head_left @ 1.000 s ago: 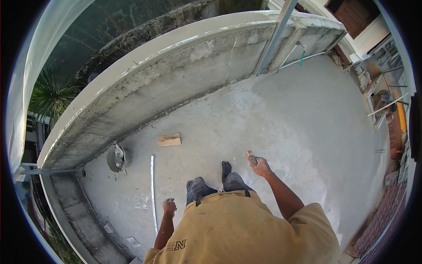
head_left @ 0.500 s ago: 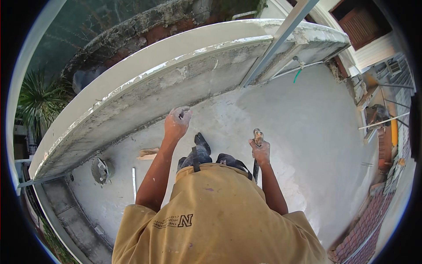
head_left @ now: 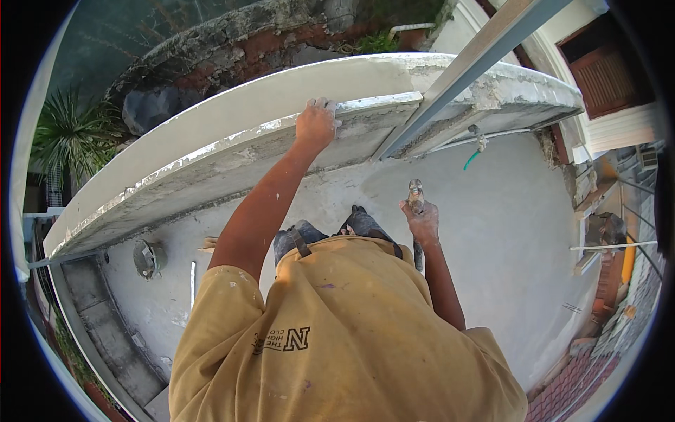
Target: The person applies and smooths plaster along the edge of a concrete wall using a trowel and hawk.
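My left hand (head_left: pixel 318 125) reaches forward to the low curved wall and curls its fingers over the pale edge of the ledge (head_left: pixel 232 141) along its inner face. Whether something small is also in those fingers is hidden. Out to the right, over the floor, my right hand (head_left: pixel 423 224) is closed round a hammer (head_left: pixel 415 188). Its stained head sticks up beyond the fist, and part of the dark handle shows below.
A grey metal post (head_left: pixel 457 77) slants up at the wall, right of my left hand. A mortar bucket (head_left: pixel 148 259) and a pale straight strip (head_left: pixel 193 283) are on the concrete floor (head_left: pixel 506 232) at left. A tap with a green hose (head_left: pixel 472 159) is at far right.
My left hand has moved forward and up from above the floor to the ledge's edge. My right hand keeps its hold on the hammer. My view has shifted slightly.
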The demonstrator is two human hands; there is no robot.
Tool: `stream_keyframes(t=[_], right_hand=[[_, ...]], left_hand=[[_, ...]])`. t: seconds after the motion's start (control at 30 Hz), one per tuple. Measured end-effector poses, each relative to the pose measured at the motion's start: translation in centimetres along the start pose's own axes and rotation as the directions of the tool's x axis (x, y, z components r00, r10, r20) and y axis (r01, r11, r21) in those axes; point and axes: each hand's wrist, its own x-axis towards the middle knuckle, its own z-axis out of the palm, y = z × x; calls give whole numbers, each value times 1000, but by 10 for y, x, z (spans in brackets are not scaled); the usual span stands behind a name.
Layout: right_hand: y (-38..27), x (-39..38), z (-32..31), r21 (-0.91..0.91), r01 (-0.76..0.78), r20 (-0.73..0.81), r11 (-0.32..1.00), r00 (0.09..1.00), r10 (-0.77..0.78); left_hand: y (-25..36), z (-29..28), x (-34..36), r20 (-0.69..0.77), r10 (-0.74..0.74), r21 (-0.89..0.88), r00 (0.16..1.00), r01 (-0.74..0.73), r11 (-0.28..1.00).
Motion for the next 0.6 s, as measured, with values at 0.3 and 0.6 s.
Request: stream_keyframes(t=[0.3, 0.6], right_hand=[[-19, 101, -57, -160, 209, 124, 965, 974, -190], [-29, 134, -46, -153, 183, 164, 971, 974, -157]], left_hand=[[-2, 13, 7, -61, -54, 12, 997, 55, 998], [-3, 16, 7, -140, 35, 27, 990, -32, 999]])
